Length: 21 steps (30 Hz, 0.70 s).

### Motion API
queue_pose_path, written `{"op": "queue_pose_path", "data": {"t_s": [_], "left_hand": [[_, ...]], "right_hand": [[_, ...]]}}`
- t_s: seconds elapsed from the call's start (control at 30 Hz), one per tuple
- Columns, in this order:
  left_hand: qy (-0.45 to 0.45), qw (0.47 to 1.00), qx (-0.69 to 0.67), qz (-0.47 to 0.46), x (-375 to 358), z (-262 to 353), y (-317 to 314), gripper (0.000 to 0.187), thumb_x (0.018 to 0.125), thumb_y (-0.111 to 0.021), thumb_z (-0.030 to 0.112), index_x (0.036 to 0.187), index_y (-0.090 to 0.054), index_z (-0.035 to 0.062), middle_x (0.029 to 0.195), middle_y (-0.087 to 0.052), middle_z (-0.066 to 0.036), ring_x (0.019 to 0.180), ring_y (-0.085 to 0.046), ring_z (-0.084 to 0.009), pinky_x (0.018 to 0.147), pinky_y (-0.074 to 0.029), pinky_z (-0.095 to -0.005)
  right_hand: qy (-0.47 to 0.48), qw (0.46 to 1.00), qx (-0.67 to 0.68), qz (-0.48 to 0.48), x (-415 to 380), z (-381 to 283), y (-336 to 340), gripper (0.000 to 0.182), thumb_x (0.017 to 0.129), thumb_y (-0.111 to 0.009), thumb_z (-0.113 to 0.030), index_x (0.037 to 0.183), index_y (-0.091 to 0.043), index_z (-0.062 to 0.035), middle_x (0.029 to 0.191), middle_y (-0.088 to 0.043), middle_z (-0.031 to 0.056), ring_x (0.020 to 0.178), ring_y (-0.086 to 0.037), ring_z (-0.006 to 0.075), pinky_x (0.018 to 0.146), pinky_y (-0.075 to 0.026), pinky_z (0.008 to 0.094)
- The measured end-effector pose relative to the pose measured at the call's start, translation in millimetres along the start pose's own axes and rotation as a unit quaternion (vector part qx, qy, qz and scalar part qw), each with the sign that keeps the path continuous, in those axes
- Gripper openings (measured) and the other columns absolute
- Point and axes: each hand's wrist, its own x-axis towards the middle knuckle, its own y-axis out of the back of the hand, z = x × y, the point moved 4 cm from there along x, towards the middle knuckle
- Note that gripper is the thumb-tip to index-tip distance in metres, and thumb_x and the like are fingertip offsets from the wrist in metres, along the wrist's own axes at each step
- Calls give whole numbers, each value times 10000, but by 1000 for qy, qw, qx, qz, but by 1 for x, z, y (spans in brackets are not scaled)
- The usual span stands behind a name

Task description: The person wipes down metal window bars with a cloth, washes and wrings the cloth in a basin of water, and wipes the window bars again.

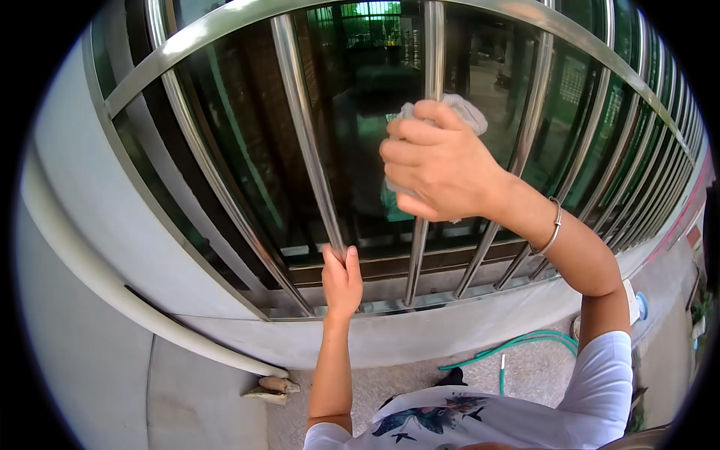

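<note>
My right hand (442, 161) is closed around a pale, crumpled cloth (466, 114), wrapped with it about an upright metal bar (434, 52) of the window grille. Part of the cloth shows above the knuckles and a little below the fingers; the rest is hidden by the hand. Lower and to the left, my left hand (343, 281) grips the bottom part of a neighbouring metal bar (300, 97), thumb on one side and fingers on the other. Behind the bars stands dark, greenish window glass (360, 97) with reflections in it.
A curved top rail (217, 34) joins the bars. Below the grille runs a pale wall ledge (390, 337). On the ground lies a green hose (517, 341). A white pipe (112, 281) follows the wall at left, with stone pieces (276, 386) near its end.
</note>
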Motion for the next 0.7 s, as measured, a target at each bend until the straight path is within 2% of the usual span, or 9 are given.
{"op": "queue_pose_path", "data": {"t_s": [0.13, 0.17, 0.2, 0.27, 0.37, 0.43, 0.47, 0.6, 0.7], "left_hand": [[3, 1000, 15, -5, -1, 4, -2, 241, 969, -478, 235, 960, -401, 7, 621, -488, -112, 559, -493, -264, 557, -410, -373], [-15, 1000, 21, 8, -2, 9, -1, 241, 969, -479, 237, 969, -404, 8, 626, -493, -117, 561, -497, -272, 557, -410, -380], [-33, 999, 28, 21, -3, 12, 0, 241, 968, -479, 239, 978, -407, 9, 631, -498, -122, 563, -501, -281, 558, -410, -386], [-32, 999, 29, 16, -2, 9, -1, 239, 968, -478, 239, 984, -408, 10, 635, -503, -127, 564, -504, -292, 560, -412, -394], [-27, 999, 29, 12, -3, 3, -2, 238, 968, -477, 239, 996, -409, 13, 646, -514, -137, 572, -514, -319, 564, -415, -408], [-27, 999, 29, 18, -1, 7, -3, 238, 967, -477, 239, 1001, -408, 14, 654, -521, -143, 579, -521, -333, 566, -416, -415], [-27, 998, 39, 38, -2, 11, -5, 215, 970, -471, 219, 974, -401, 16, 667, -500, -116, 594, -489, -266, 579, -411, -378], [-40, 997, 53, 47, -4, 15, -3, 192, 972, -466, 197, 952, -396, 19, 684, -483, -98, 608, -466, -214, 595, -409, -352], [-35, 998, 49, 35, -4, 16, -1, 209, 968, -475, 212, 972, -396, 18, 679, -511, -125, 605, -508, -279, 585, -416, -389]], "right_hand": [[-71, 947, 298, 100, -24, -17, 6, 157, 719, -574, -200, 792, -641, -78, 883, -639, 27, 875, -585, 237, 891, -409, 409], [-239, 755, 536, 292, -30, -1, 8, 211, 796, -531, -212, 886, -636, -52, 918, -651, 56, 916, -592, 250, 892, -435, 407], [-369, 442, 688, 442, -44, 8, -4, 266, 873, -488, -224, 979, -630, -26, 953, -662, 84, 957, -599, 263, 892, -460, 405], [-262, 214, 852, 400, -44, 48, -26, 405, 965, -396, -285, 1153, -546, 40, 1056, -641, 158, 1036, -593, 288, 932, -482, 392], [-217, 253, 867, 371, -9, 86, -20, 493, 973, -389, -351, 1214, -500, 65, 1169, -579, 222, 1082, -576, 296, 981, -463, 384], [-180, 523, 758, 346, 19, 98, 10, 549, 976, -352, -389, 1262, -462, 67, 1242, -529, 230, 1124, -551, 307, 984, -460, 414], [-178, 524, 758, 345, 23, 101, 10, 549, 976, -352, -389, 1262, -462, 67, 1242, -529, 230, 1124, -551, 307, 984, -460, 414], [-33, 248, 932, 263, 36, 83, 3, 491, 918, -454, -435, 1059, -557, 24, 1185, -576, 210, 832, -595, 307, 722, -503, 420], [-126, 296, 902, 289, 27, 64, -22, 624, 949, -337, -484, 1218, -510, 51, 1210, -547, 208, 1084, -574, 288, 951, -478, 426]]}}
